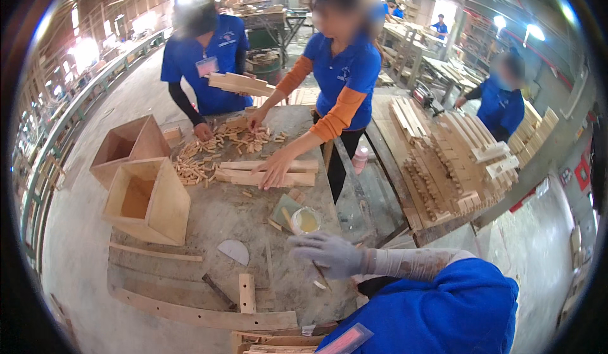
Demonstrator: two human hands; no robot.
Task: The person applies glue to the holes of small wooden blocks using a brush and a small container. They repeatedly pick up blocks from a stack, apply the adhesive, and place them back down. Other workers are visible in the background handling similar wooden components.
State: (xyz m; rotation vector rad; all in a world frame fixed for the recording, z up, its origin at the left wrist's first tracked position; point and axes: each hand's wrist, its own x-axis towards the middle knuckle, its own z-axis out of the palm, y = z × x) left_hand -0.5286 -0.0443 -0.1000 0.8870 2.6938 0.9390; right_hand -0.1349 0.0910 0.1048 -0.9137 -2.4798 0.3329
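Note:
My right hand [332, 254], in a grey glove, is over the right part of the worktable, its fingers around a thin stick [321, 274] that points down to the tabletop. What is at the stick's lower end is too small to make out. Just beyond the hand is a small round tub [306, 220] of yellowish paste, with a wooden stick [288, 218] leaning beside it. Nearer me lie a short wooden block with holes [247, 293], a hammer-like dark tool [219, 292] and a long, slightly curved wooden rail with holes [209, 316]. My left hand is not in view.
Across the worktable [240, 227], a person in orange sleeves touches wooden slats [266, 173] beside piled dowels [196, 164]; another holds boards [240, 84]. Two wooden boxes [147, 200] [130, 145] stand left. Stacked wooden parts [443, 164] cover a right-hand table, with a person behind.

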